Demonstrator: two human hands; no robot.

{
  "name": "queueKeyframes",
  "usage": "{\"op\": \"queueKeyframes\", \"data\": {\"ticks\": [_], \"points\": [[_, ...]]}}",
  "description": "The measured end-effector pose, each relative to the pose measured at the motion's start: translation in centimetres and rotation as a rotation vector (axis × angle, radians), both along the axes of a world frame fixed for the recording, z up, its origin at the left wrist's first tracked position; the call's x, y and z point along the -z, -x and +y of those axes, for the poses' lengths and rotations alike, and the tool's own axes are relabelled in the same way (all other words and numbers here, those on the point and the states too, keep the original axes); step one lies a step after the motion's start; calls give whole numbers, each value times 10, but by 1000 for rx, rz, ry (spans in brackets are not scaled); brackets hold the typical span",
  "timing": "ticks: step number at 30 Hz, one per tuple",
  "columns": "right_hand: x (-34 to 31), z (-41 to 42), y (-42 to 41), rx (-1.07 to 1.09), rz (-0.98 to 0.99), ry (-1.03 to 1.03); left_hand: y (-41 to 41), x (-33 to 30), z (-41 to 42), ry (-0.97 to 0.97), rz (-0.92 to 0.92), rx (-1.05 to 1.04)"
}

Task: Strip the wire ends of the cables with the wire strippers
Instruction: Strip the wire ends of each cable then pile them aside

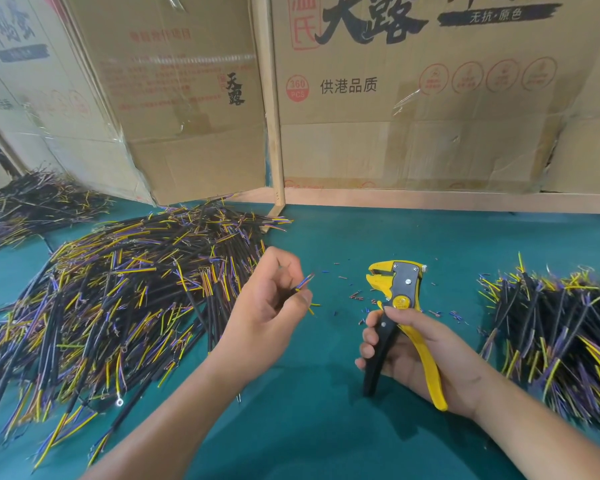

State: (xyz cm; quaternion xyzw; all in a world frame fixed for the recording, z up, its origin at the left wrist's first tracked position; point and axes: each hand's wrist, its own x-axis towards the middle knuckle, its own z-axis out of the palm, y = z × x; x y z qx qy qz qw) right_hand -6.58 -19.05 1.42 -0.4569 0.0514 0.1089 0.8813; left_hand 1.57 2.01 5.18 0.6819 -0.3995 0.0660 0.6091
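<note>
My left hand (270, 299) pinches a short black cable (303, 285) whose blue and yellow wire ends stick out to the right of my fingers. My right hand (409, 351) grips the yellow and black handles of the wire strippers (397, 296). The tool stands upright with its yellow jaws pointing left, a hand's width to the right of the cable's wire ends and apart from them. Most of the cable is hidden inside my left hand.
A big heap of black cables (118, 299) with yellow and purple wires lies at the left, another pile (555, 334) at the right, a third (32, 206) far left. Stripped insulation bits (357, 296) litter the green mat (309, 427). Cardboard boxes (395, 98) stand behind.
</note>
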Motion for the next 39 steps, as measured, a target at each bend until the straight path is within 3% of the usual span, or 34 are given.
{"op": "queueKeyframes", "data": {"ticks": [8, 22, 33, 39], "points": [[-3, 2, 0, 25, 18, 4, -5, 6, 1, -4, 7, -36], [-1, 1, 1, 16, 4, 16, 3, 4, 4, -144, -237, -86], [0, 1, -1, 10, 5, 13, 0, 3, -3, -47, 127, 48], [2, 0, -2, 7, 5, 1, 0, 6, -5, -75, 156, 88]]}}
